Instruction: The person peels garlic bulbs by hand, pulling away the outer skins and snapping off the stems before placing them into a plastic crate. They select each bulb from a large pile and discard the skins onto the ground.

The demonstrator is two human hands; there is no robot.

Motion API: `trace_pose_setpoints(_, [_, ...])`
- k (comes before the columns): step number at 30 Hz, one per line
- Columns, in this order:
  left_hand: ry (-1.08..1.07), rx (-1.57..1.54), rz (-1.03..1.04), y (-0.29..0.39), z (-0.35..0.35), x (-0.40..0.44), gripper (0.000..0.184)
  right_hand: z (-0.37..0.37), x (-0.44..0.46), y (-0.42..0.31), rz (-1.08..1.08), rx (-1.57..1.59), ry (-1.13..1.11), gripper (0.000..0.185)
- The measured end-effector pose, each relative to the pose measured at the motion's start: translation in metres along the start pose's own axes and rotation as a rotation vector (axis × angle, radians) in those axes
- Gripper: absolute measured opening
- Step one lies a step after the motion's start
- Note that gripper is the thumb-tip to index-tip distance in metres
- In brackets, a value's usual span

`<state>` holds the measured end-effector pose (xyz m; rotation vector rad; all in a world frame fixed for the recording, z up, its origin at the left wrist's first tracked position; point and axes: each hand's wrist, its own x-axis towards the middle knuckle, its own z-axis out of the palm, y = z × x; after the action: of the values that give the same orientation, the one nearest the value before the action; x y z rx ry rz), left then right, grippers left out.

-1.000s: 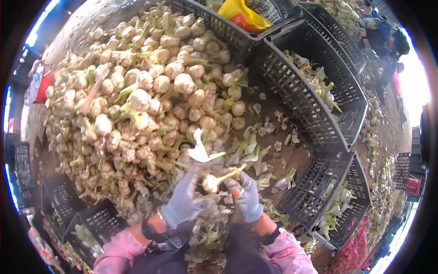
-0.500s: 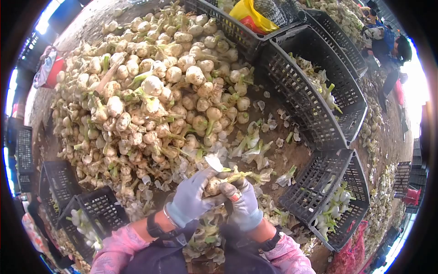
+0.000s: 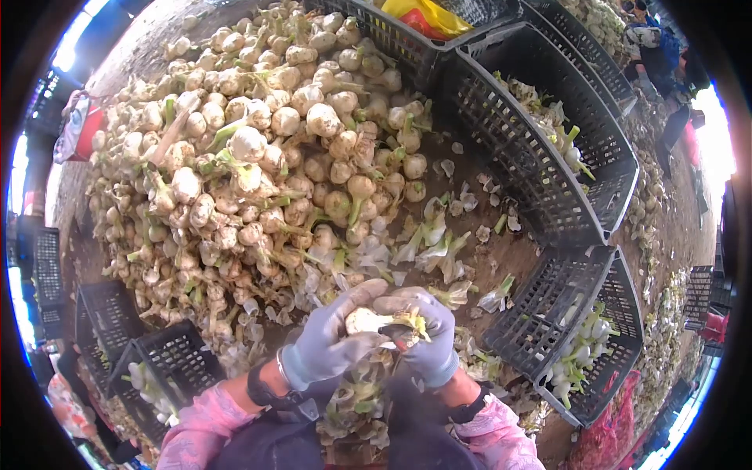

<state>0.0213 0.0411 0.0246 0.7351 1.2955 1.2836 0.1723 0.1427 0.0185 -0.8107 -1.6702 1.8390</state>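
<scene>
Between my two gloved hands is a garlic bulb (image 3: 363,320), its white round end lying at my left fingers and its ragged yellow-green stalk end pointing right. My left hand (image 3: 327,337) is closed around the bulb from the left side. My right hand (image 3: 433,333) curls around the stalk end. A small dark and reddish thing shows beneath the stalk at my right thumb; I cannot make out what it is. Just beyond my hands rises a large heap of garlic bulbs (image 3: 251,146) with stalks. Loose peeled skins (image 3: 433,243) lie on the ground beside it.
Black crates stand at the right: one crate (image 3: 540,133) holds trimmings, and a nearer crate (image 3: 548,313) holds cleaned white garlic. More black crates (image 3: 176,356) sit at lower left. A yellow bag (image 3: 439,17) lies in the back crate. Another person (image 3: 662,59) is at upper right.
The bulb has turned in my hands, showing a cleaner white surface. The loose white skin that stuck up above it is gone from there. My right fingers now curl over the top.
</scene>
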Motion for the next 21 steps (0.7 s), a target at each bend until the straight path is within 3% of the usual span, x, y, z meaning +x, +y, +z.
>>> trace_pose_setpoints(2, [-0.094,-0.414,-0.224,0.014,-0.002,0.004,0.072,-0.003,0.009,-0.003,-0.222,-0.185,-0.017,0.037])
trace_pose_setpoints(3, [-0.314,-0.705,-0.346,0.01,-0.015,0.008,0.072,-0.001,0.011,-0.006,-0.238,-0.216,-0.011,0.036])
trace_pose_setpoints(6, [-0.081,-0.636,-0.491,0.018,-0.009,0.018,0.095,0.0,0.015,0.003,-0.028,-0.136,-0.02,0.031])
trace_pose_setpoints(7, [0.017,-0.68,-0.425,0.008,-0.009,0.019,0.087,0.004,0.013,0.012,0.084,0.03,0.058,0.024])
trace_pose_setpoints(10, [0.14,0.158,0.131,-0.022,-0.007,0.016,0.077,0.012,0.007,0.019,0.263,0.004,0.15,0.02])
trace_pose_setpoints(11, [0.242,0.083,-0.022,-0.011,0.001,0.012,0.067,0.015,0.008,0.016,0.13,-0.239,0.126,0.018])
trace_pose_setpoints(14, [0.238,-0.069,-0.134,-0.014,-0.009,0.009,0.056,0.019,0.008,0.02,0.093,-0.317,0.155,0.018])
trace_pose_setpoints(15, [0.196,-0.252,-0.277,-0.007,-0.015,0.011,0.053,0.025,0.007,0.019,0.245,-0.054,0.192,0.013])
trace_pose_setpoints(18, [0.064,-0.606,-0.278,-0.004,-0.028,0.011,0.055,0.03,0.012,0.013,0.571,0.833,0.323,0.009])
trace_pose_setpoints(19, [-0.068,-0.784,-0.271,-0.004,-0.034,0.008,0.049,0.025,0.009,0.024,0.513,0.979,0.284,0.008])
trace_pose_setpoints(21, [-0.114,-0.92,-0.286,-0.004,-0.033,0.007,0.054,0.021,0.014,0.013,0.601,1.088,0.375,0.009])
